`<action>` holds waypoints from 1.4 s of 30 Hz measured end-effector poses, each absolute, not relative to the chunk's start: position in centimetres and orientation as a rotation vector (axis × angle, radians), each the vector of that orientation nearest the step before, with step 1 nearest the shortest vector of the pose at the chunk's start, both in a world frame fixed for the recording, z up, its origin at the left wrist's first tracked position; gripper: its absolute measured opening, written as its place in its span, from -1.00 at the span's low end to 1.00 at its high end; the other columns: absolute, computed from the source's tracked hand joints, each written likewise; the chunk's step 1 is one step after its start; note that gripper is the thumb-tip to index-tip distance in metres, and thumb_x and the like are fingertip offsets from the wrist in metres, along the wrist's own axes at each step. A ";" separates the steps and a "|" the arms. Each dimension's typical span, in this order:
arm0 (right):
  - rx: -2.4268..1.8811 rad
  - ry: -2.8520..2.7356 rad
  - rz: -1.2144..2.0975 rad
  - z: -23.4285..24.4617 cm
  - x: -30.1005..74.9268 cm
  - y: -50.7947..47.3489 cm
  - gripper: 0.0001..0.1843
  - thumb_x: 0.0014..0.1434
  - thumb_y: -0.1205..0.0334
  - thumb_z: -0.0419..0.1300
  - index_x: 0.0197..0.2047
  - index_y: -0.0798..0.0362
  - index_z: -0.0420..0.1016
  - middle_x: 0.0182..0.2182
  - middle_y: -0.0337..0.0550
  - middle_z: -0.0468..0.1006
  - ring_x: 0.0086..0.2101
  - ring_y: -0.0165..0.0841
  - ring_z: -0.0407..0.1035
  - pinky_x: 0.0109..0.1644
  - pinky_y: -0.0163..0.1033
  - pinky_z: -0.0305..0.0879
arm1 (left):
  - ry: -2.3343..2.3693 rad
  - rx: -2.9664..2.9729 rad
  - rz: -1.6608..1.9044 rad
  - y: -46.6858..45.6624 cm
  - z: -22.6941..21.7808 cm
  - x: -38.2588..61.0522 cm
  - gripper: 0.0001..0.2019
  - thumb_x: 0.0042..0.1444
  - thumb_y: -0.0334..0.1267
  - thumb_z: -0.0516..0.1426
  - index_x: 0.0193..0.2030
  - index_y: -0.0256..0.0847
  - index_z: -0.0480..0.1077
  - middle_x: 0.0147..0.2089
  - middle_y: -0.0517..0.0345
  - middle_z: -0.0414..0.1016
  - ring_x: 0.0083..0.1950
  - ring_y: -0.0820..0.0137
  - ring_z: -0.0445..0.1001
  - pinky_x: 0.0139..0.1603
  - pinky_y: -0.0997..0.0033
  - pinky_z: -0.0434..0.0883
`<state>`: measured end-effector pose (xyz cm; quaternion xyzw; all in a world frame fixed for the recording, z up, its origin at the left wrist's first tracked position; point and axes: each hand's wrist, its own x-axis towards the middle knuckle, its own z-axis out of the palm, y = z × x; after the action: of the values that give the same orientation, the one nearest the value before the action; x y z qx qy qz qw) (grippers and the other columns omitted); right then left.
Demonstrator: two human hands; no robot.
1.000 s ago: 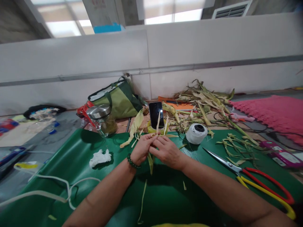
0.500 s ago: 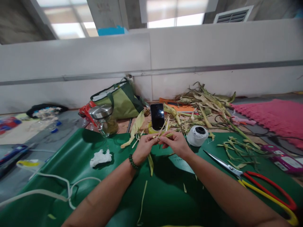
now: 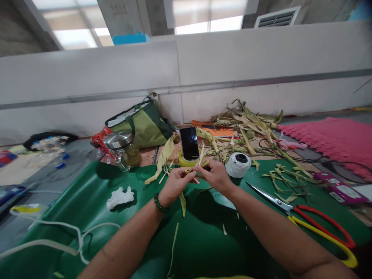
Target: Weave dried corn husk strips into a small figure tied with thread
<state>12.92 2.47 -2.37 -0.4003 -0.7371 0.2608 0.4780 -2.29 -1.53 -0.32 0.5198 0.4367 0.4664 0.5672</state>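
Note:
Above the green mat (image 3: 99,240), both hands meet in the middle of the view. My left hand (image 3: 175,185), with a dark bead bracelet at its wrist, pinches a pale yellow-green corn husk strip (image 3: 188,170). My right hand (image 3: 214,175) is closed on the same strip from the other side, fingertips close to the left thumb. Thin ends of husk stick up past the right fingers. Below the left hand, a longer husk piece (image 3: 182,204) hangs or lies on the mat; which one I cannot tell. Just behind the hands, a phone (image 3: 189,143) leans upright on a yellow roll.
White thread spool (image 3: 238,166) stands right of the hands. Scissors (image 3: 286,207) with red and yellow handles lie farther right, near knotted husk pieces (image 3: 281,180). A lidded glass jar (image 3: 124,153), green bag (image 3: 145,126), crumpled tissue (image 3: 120,197) and white cord (image 3: 78,236) are leftward. Dried husks (image 3: 247,124) pile behind.
My fingers have shifted on the husk strip, and a small curled loop now shows at the left fingertips. The whole scene sits slightly further left as the camera turned.

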 end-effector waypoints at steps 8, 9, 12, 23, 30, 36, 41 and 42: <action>-0.833 -2.002 0.506 -2.1 15.1 4.3 -0.73 0.23 0.13 0.09 -0.40 0.08 0.49 -0.53 -0.18 0.53 -0.53 -0.43 0.37 -0.43 -0.36 0.26 | 0.854 0.855 1.129 -0.6 -0.2 -3.6 -0.71 -0.24 -0.19 0.37 -0.47 -0.31 0.41 -0.65 0.27 0.35 -0.56 0.56 0.33 -0.44 0.55 0.31; -0.766 -2.084 0.410 -2.0 15.2 4.2 -0.82 0.20 0.18 0.12 -0.29 0.07 0.51 -0.44 -0.15 0.57 -0.48 -0.42 0.40 -0.38 -0.36 0.29 | 0.849 0.829 1.130 -0.4 -0.2 -3.9 -0.71 -0.25 -0.20 0.37 -0.48 -0.31 0.39 -0.65 0.29 0.33 -0.57 0.57 0.32 -0.45 0.56 0.30; -0.563 -2.276 0.163 -1.7 15.0 3.1 -0.76 0.22 0.28 0.09 -0.07 0.04 0.48 -0.30 -0.09 0.61 -0.36 -0.39 0.45 -0.29 -0.35 0.31 | 0.882 0.853 1.131 0.0 -0.2 -4.4 -0.73 -0.24 -0.21 0.35 -0.52 -0.30 0.37 -0.67 0.30 0.30 -0.59 0.59 0.28 -0.48 0.58 0.27; -0.985 -1.822 1.130 -1.5 12.8 1.2 -0.93 0.03 0.25 0.17 -0.43 0.06 0.39 -0.59 -0.24 0.50 -0.59 -0.41 0.41 -0.51 -0.34 0.36 | 1.263 1.866 0.879 -1.0 -0.7 -3.4 -0.85 0.01 -0.33 0.06 -0.54 -0.28 0.34 -0.59 0.26 0.30 -0.51 0.51 0.21 -0.47 0.51 0.14; -1.058 -1.751 1.310 -1.5 13.2 2.1 -0.93 -0.11 0.29 0.20 -0.55 0.09 0.40 -0.67 -0.27 0.45 -0.68 -0.44 0.33 -0.64 -0.39 0.21 | 1.118 1.843 0.684 -1.1 -0.1 -3.7 -0.81 0.05 -0.20 0.07 -0.48 -0.27 0.34 -0.56 0.24 0.26 -0.49 0.47 0.19 -0.45 0.48 0.15; -0.943 -1.819 1.114 -1.5 13.4 2.1 -0.90 -0.07 0.31 0.21 -0.57 0.12 0.48 -0.61 -0.23 0.48 -0.55 -0.47 0.33 -0.50 -0.39 0.20 | 1.094 1.822 0.733 -1.2 -0.1 -3.4 -0.79 0.02 -0.20 0.11 -0.53 -0.28 0.35 -0.53 0.21 0.28 -0.45 0.46 0.18 -0.41 0.48 0.17; -0.962 -1.914 1.047 -1.5 13.4 2.0 -0.78 -0.01 0.24 0.21 -0.62 0.11 0.38 -0.70 -0.33 0.30 -0.62 -0.52 0.16 -0.57 -0.41 0.03 | 1.094 1.783 0.723 -1.3 -0.3 -3.3 -0.86 -0.01 -0.30 0.11 -0.50 -0.30 0.40 -0.50 0.20 0.36 -0.43 0.46 0.23 -0.37 0.48 0.22; -0.971 -1.921 1.051 -1.6 13.4 2.1 -0.76 -0.02 0.24 0.21 -0.64 0.11 0.35 -0.70 -0.34 0.28 -0.62 -0.53 0.14 -0.57 -0.41 0.01 | 1.092 1.770 0.713 -1.3 -0.3 -3.3 -0.87 -0.02 -0.30 0.13 -0.50 -0.31 0.41 -0.51 0.21 0.35 -0.44 0.47 0.23 -0.38 0.49 0.22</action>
<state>13.38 2.10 -1.57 -0.3775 -0.7467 0.4087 0.3645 -3.28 -1.27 -0.29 0.7172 0.4423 0.2890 0.4544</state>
